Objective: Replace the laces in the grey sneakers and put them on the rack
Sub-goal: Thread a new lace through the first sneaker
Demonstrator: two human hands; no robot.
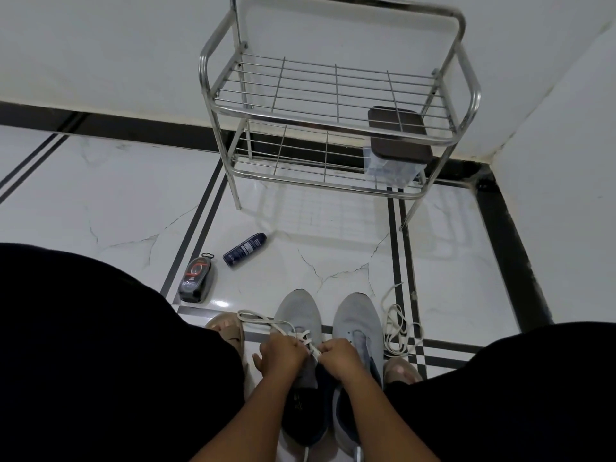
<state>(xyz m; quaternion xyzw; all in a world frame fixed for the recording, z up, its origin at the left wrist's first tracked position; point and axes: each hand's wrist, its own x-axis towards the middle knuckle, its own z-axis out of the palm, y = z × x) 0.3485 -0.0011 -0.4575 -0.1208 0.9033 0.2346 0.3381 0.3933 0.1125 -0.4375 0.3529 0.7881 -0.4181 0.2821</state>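
Two grey sneakers on the white tiled floor (116, 201), side by side between the knees, long axes parallel, toes pointing away toward the rack (333, 95), heels toward the person. Left sneaker (296, 311): knitted grey top, rounded toe, dark lining at the opening, a white lace (266, 323) partly threaded through the eyelets. Right sneaker (358, 320): same grey knit, no lace seen in its eyelets, tongue flat and bare.

Left hand (281, 353) over the middle of the left sneaker, fingers curled, pinching the lace. Right hand (336, 356) just beside it, fingers also curled around the lace near the tongue. Loose ends of this lace running out to the left over the floor, flat and pale.

A second white lace (398, 331) lying in loops on the floor just right of the right sneaker, touching no hand.

Rack of shiny metal tube with two wire-grid shelves, standing against the wall, well apart from the sneakers. On the lower shelf, at the right end, a clear plastic box with a dark brown lid (396, 141), corners rounded.

On the floor between rack and left knee, a dark blue spray can (245, 250) lying on its side, and near it a black oval shoe-polish sponge (195, 278) in its pack. Floor glossy, marble-like, with black stripes.
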